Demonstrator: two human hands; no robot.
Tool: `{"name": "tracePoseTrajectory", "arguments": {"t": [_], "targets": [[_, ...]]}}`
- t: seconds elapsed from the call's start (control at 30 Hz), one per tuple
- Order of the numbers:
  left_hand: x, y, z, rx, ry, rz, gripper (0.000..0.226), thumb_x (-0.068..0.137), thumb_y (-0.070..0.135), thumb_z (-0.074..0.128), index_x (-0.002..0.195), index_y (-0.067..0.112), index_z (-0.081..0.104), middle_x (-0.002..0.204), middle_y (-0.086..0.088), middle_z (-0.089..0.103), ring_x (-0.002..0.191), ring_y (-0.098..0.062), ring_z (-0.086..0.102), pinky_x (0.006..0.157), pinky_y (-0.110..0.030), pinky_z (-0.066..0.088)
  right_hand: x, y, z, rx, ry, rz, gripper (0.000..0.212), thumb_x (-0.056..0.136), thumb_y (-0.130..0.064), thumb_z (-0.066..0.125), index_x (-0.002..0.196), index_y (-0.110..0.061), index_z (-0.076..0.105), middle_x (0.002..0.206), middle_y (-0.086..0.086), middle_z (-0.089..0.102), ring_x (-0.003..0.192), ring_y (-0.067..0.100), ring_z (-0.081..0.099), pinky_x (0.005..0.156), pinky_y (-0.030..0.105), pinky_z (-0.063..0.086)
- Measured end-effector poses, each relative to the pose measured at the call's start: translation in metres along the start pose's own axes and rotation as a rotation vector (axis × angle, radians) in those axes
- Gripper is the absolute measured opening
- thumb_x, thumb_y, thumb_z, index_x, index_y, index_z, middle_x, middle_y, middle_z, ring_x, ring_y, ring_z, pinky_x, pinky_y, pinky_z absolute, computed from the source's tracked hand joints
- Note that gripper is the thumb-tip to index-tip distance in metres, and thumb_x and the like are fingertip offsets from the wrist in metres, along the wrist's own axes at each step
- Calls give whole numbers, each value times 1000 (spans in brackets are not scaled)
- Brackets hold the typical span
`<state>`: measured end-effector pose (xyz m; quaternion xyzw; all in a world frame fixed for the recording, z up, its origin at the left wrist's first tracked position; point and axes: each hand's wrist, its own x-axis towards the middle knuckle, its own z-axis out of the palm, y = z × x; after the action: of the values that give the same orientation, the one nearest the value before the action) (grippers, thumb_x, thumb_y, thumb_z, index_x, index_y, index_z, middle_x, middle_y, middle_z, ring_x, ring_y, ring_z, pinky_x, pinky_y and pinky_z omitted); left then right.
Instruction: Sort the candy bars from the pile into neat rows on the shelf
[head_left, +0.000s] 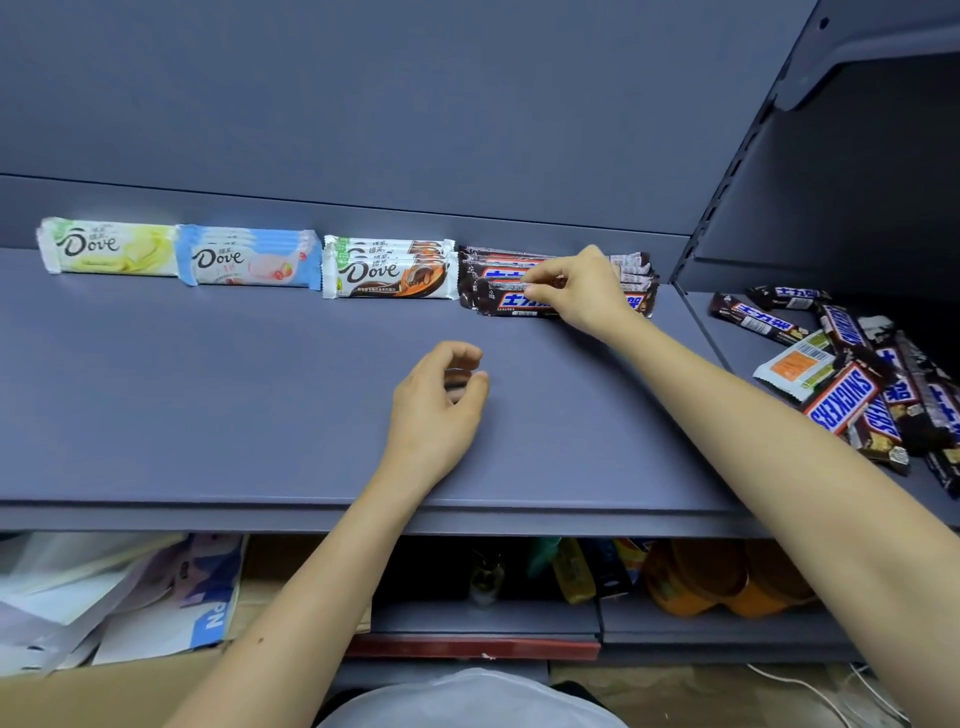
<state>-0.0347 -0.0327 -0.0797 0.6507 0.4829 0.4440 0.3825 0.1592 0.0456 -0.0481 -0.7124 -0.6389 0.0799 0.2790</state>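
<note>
Along the back of the blue-grey shelf (208, 395) lie four stacks in a row: yellow-green Dove bars (109, 247), blue Dove bars (249, 258), brown-orange Dove bars (389, 270) and brown Snickers bars (498, 291). My right hand (582, 291) rests on the Snickers stack, fingertips pinching the top bar's edge. My left hand (436, 400) hovers over the bare middle of the shelf, fingers curled loosely and holding nothing. On the neighbouring shelf to the right sits the loose pile of Snickers bars (852, 374), with one white-backed bar among them.
A slotted upright post (727, 171) divides the two shelf bays. Below the shelf's front edge, a lower level holds paper bags (104, 597), yellow and orange packets (717, 577) and a red price strip (467, 647).
</note>
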Motion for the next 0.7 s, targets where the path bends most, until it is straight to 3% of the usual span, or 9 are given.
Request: {"name": "tracePoseTrajectory", "arguments": {"t": [0.17,0.37,0.53,0.7], "targets": [[1,0,0,16,-24,2,12,88,8,54,97,13,61,93,9,60,71,18,54,63,4,36,0,-1,11,-128,53,-92,17,88,-28,58,101,-23,68,110,1,57,110,22,42,81,29,16],[2,-2,2,24,-46,14,12,87,8,54,92,18,59,88,13,60,71,21,52,65,5,36,-16,-14,19,-258,183,-112,33,87,-22,55,120,-26,55,119,2,50,111,25,39,84,33,18],[3,-4,3,28,-49,29,12,87,9,55,94,16,61,87,12,61,71,18,54,67,3,38,-35,-25,32,-331,26,-307,25,89,-16,50,109,-22,64,117,-2,56,112,25,41,84,33,16],[1,-4,1,18,-47,30,12,87,8,55,93,17,61,85,15,59,70,20,53,66,4,37,-28,-12,30,-292,118,-230,24,88,-17,52,109,-22,64,114,-2,58,111,25,44,76,29,12]]}}
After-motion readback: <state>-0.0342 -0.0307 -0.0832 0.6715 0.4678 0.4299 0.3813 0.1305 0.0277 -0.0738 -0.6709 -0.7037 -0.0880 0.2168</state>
